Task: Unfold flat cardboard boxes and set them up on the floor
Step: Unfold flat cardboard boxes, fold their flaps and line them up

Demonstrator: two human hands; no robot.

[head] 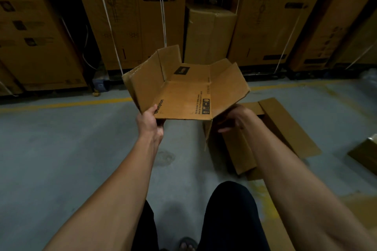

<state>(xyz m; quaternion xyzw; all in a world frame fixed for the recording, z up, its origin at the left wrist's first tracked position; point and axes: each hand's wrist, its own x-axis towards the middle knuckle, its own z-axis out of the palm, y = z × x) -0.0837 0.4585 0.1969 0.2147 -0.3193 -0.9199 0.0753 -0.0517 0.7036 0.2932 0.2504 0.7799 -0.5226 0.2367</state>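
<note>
I hold a brown cardboard box [183, 96] in the air at chest height, partly opened, its flaps splayed up at the left, far and right sides. Black print runs along its near panel. My left hand [150, 123] grips the near left corner, thumb on top. My right hand [234, 117] holds the near right side from below, fingers curled under the right flap. On the floor under my right arm lies another opened cardboard box [285, 126], partly hidden by the arm.
Tall printed cartons [126, 16] with white straps line the back wall, a plain carton [210, 32] between them. A yellow line [65, 105] crosses the grey concrete floor [71, 159]. Another box corner [365, 155] shows at the right edge. My legs and a sandalled foot [187, 244] are below.
</note>
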